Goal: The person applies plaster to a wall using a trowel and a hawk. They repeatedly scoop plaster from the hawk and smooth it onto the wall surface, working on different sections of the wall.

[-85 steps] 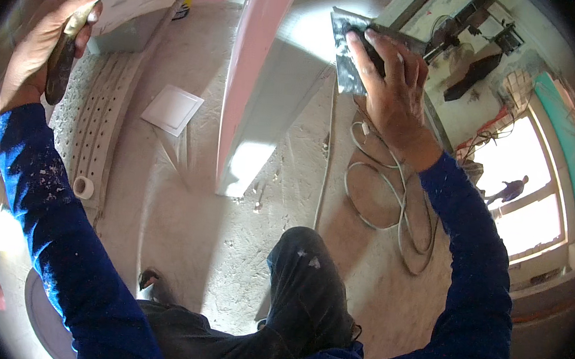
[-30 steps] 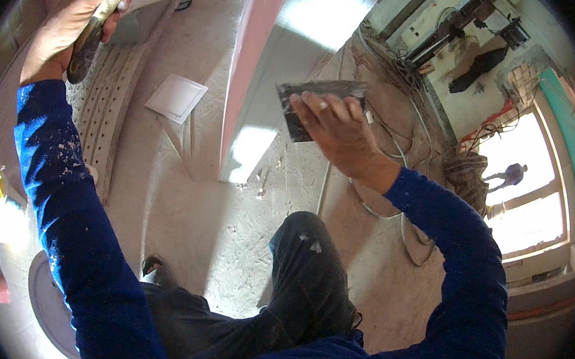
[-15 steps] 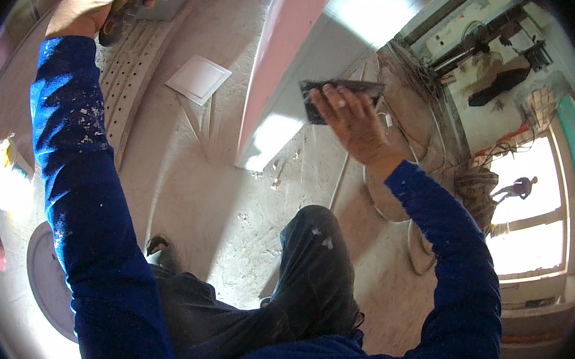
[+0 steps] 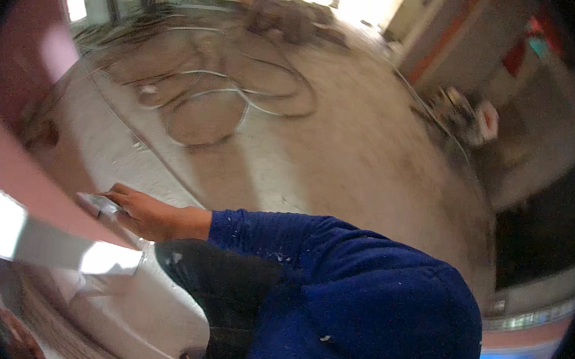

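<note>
My right hand (image 4: 138, 211) reaches to the left over my bent knee, its fingers closed round a flat sanding pad (image 4: 101, 203). Smeared by motion, the pad looks greyish and lies against or very close to the edge of a pink board (image 4: 36, 164). The board runs along the left side, with bright sun patches on the pale face below its edge. At the lower left rim, my left hand (image 4: 24, 338) shows only in part, dark and blurred. Its fingers and anything in them cannot be made out.
A pale hose or cable (image 4: 240, 93) lies in loops on the dusty floor ahead. Beyond it sits a brown heap (image 4: 288, 19) by the bright opening. Assorted items (image 4: 461, 112) stand against the right wall, and a dark opening (image 4: 536, 228) lies at the right.
My view has swung to the right, so hose and doorway now fill the upper part. My left hand and the scraper-like tool it held have dropped to the lower left rim.
</note>
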Demonstrator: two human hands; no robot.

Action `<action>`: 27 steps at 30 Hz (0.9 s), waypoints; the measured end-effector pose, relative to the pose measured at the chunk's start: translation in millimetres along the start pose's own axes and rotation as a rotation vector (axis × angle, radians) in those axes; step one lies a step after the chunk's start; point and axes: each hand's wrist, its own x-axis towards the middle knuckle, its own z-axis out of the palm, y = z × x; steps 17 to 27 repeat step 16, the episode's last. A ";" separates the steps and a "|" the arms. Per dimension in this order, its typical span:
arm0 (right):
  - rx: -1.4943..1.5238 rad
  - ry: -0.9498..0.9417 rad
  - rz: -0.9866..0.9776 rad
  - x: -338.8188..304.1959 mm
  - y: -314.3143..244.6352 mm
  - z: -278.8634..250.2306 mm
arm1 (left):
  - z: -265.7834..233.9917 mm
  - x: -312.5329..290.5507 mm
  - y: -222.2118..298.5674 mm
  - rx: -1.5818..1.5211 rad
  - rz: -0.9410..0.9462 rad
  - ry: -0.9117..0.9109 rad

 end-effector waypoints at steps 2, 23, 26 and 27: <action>0.186 0.103 0.238 -17.2 -4.3 -35.0 | 17.6 18.5 -26.6 -0.155 -0.160 -0.096; 0.091 0.086 -0.256 -72.6 -116.6 -82.8 | 124.7 46.2 -106.6 0.273 -0.129 -0.627; 0.091 0.086 -0.256 -72.6 -116.6 -82.8 | 124.7 46.2 -106.6 0.273 -0.129 -0.627; 0.091 0.086 -0.256 -72.6 -116.6 -82.8 | 124.7 46.2 -106.6 0.273 -0.129 -0.627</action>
